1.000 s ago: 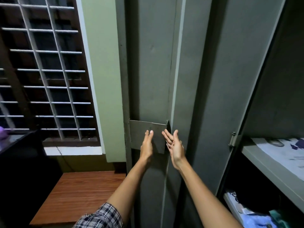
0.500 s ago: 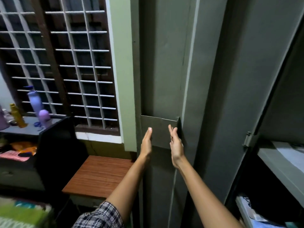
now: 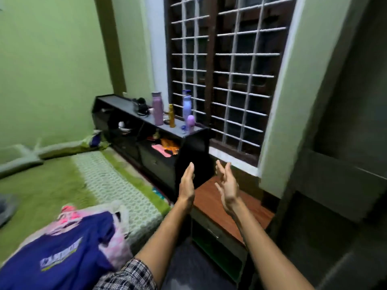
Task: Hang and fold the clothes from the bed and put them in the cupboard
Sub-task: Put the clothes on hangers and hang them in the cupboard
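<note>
The shelf unit (image 3: 192, 147) is black. Left of it the bed (image 3: 41, 189) is green with a white lattice strip (image 3: 117, 185), and bears a dark blue T-shirt (image 3: 62, 252) and a pink-and-white garment (image 3: 117, 245). On its top stand a mauve bottle (image 3: 157, 108), a gold bottle (image 3: 171, 116) and a lilac bottle (image 3: 187, 105). Right of it is a red-brown tabletop (image 3: 211, 201).

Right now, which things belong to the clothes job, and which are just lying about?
Job: blue T-shirt, pink garment, bed, left hand, right hand (both empty).
Lying about: pink flask, yellow bottle, lilac pump bottle, black shelf unit, wooden side table.
</note>
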A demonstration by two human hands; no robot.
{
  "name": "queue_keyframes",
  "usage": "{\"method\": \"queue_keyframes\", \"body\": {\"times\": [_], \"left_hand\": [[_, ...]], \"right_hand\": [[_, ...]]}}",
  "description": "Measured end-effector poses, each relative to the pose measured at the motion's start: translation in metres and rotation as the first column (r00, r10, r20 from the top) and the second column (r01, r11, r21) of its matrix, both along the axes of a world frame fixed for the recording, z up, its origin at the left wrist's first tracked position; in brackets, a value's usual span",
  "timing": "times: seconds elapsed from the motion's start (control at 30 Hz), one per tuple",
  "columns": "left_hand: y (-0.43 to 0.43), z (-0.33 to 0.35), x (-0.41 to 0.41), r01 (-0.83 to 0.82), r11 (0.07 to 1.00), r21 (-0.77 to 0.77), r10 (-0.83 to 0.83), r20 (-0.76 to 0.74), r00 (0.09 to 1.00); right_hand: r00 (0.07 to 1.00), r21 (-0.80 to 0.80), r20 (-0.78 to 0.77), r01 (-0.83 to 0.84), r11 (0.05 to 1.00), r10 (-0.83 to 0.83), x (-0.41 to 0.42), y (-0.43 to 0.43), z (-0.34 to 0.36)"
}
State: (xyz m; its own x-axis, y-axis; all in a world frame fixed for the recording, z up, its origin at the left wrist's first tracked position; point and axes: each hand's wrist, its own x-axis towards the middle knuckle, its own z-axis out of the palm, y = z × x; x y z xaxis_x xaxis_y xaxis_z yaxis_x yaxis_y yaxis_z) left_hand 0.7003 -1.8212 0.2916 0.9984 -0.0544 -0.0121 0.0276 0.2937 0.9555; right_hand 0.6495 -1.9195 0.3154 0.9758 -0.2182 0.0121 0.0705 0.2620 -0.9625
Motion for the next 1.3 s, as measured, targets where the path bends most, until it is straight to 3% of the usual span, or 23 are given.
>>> {"method": "queue_keyframes", "body": {"times": [0.23, 0.53, 0.8, 1.03, 1.2, 1.3], "left_hand": [[0.194, -0.017, 0.044, -0.346, 0.938, 0.031, 0.346, -0.029, 0.938], [0.383, -0.053, 0.098, -0.578, 0.814, 0.057, 0.581, -0.123, 0.805], [0.483, -0.113, 0.142, -0.688, 0.715, 0.124, 0.69, -0.284, 0.666], [0.529, -0.192, 0.207, -0.74, 0.65, 0.174, 0.724, -0.438, 0.533], [0.555, -0.243, 0.257, -0.778, 0.6, 0.187, 0.713, -0.567, 0.413], [0.565, -0.279, 0.284, -0.779, 0.591, 0.211, 0.679, -0.652, 0.339]], "right_hand": [[0.923, 0.06, -0.099, -0.366, 0.929, 0.371, 0.091, 0.176, -0.022], [0.767, 0.054, -0.222, -0.607, 0.793, 0.602, 0.188, 0.353, -0.072], [0.654, 0.102, -0.372, -0.676, 0.73, 0.658, 0.261, 0.451, -0.14], [0.548, 0.045, -0.53, -0.744, 0.667, 0.647, 0.348, 0.511, -0.22], [0.546, -0.168, -0.599, -0.801, 0.575, 0.586, 0.407, 0.549, -0.28], [0.525, -0.319, -0.645, -0.845, 0.428, 0.556, 0.437, 0.567, -0.326]]}}
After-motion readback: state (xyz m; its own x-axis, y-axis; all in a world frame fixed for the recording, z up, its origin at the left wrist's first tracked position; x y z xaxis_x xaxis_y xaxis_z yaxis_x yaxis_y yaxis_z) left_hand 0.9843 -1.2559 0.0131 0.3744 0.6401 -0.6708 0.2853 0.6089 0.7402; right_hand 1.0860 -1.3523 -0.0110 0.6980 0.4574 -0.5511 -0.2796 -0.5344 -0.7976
